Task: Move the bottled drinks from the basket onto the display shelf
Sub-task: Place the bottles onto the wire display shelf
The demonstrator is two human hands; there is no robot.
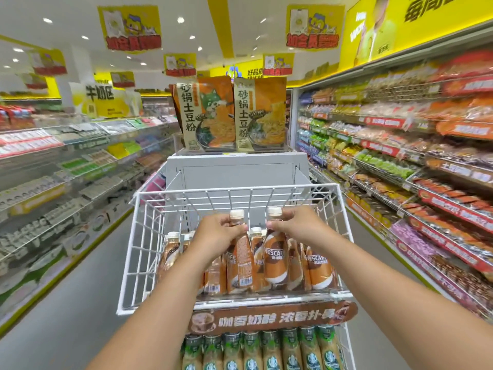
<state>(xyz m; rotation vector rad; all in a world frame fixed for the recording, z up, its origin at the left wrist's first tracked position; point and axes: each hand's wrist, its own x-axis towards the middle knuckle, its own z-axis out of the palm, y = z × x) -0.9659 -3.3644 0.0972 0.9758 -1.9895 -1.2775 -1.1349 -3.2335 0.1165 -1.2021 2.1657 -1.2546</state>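
Note:
A white wire display shelf [234, 188] stands in front of me at the end of an aisle. Several brown Nescafe coffee bottles [320, 265] with cream caps stand in it. My left hand [217, 233] grips the neck of one bottle [241, 260], held a little higher than the rest. My right hand [298, 225] grips the neck of another bottle [276, 260] beside it. Both held bottles are upright, inside the wire frame, their caps above the standing row. No basket is in view.
Below the wire shelf, a brown sign strip [272, 317] tops a row of green-capped Starbucks bottles [266, 348]. Two orange noodle packs [232, 113] stand on the grey unit [237, 169] behind. Stocked store shelves run along both sides, left [53, 169] and right [426, 156].

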